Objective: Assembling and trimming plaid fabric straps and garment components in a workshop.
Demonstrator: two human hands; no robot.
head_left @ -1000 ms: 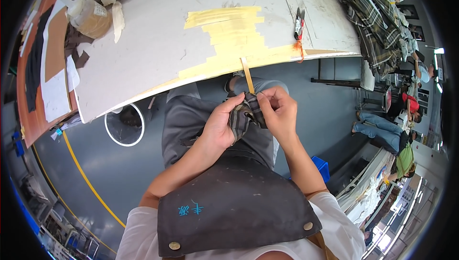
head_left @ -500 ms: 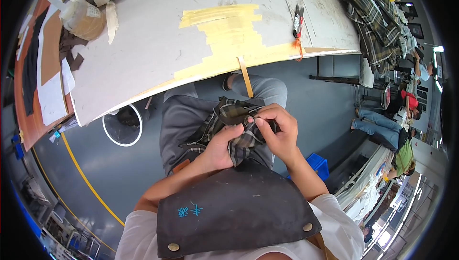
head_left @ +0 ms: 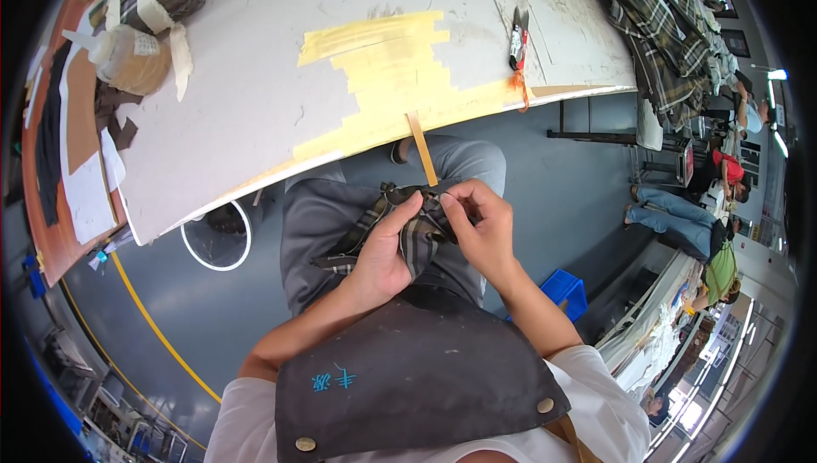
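A dark plaid fabric piece (head_left: 416, 240) lies bunched over my lap, on a dark apron (head_left: 308, 229). My left hand (head_left: 381, 252) holds it from the left, thumb stretched up along the cloth and fingers hidden beneath. At the fabric's upper right edge, my right hand (head_left: 483, 229) pinches with thumb and forefinger. The two thumb tips are close together there. Any small thing between the fingertips is too small to make out. A tan strip (head_left: 422, 150) hangs from the table edge just above my hands.
Ahead stands a pale table (head_left: 247, 63) patched with yellow tape (head_left: 387, 63). Thread snips (head_left: 517, 42) with an orange cord lie on it, left of piled plaid garments (head_left: 655, 29). A glue bottle (head_left: 132, 59) stands far left. Below are a white-rimmed bin (head_left: 247, 242) and blue crate (head_left: 564, 293).
My hands and the fabric have shifted slightly left in view. My left thumb now reaches higher on the cloth, and the fabric's upper flap is folded down smaller.
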